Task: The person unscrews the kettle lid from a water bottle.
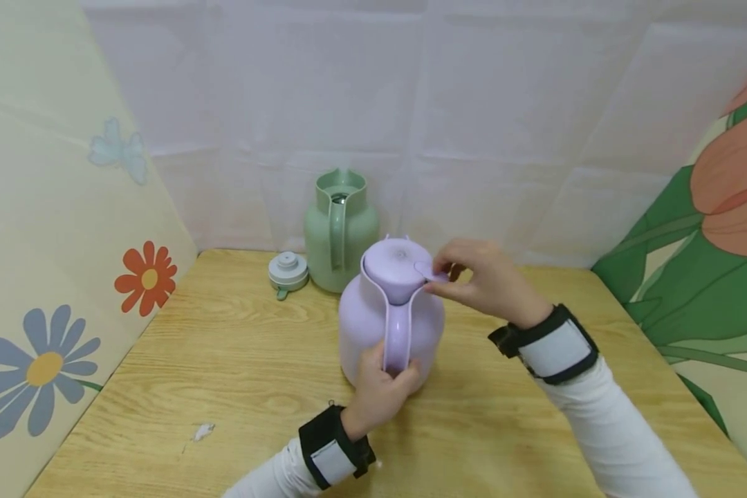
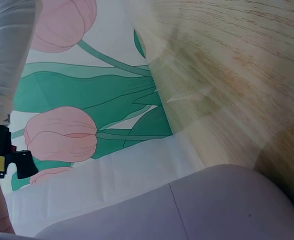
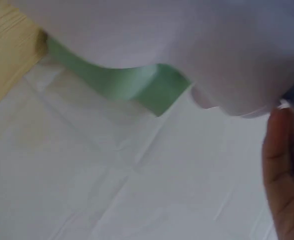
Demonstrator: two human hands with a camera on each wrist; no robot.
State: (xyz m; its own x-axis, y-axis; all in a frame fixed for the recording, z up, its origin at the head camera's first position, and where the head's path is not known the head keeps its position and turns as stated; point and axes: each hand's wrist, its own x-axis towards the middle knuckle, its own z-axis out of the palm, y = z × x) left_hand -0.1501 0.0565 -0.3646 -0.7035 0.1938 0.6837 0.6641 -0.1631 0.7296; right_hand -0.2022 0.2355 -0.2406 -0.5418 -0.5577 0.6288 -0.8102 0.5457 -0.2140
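Observation:
A lilac thermos jug (image 1: 364, 325) stands upright on the wooden table, its handle facing me. Its round lid (image 1: 395, 259) sits in the neck. My left hand (image 1: 380, 391) grips the lower part of the handle (image 1: 398, 339). With thumb and fingers my right hand (image 1: 482, 280) pinches the tab (image 1: 434, 272) that sticks out at the lid's right side. In the right wrist view the thumb and fingers of that hand (image 3: 286, 170) show at the edge of the jug (image 3: 221, 55). The left wrist view shows the jug's side (image 2: 196, 205), but the left hand's fingers are out of it.
Behind the lilac jug, a green thermos jug (image 1: 317, 235) stands open at the top. Left of it a grey stopper (image 1: 288, 271) with a green tab lies on the table (image 1: 236, 373). A white cloth (image 1: 473, 124) hangs at the back, with flower-printed panels (image 1: 12, 256) on both sides.

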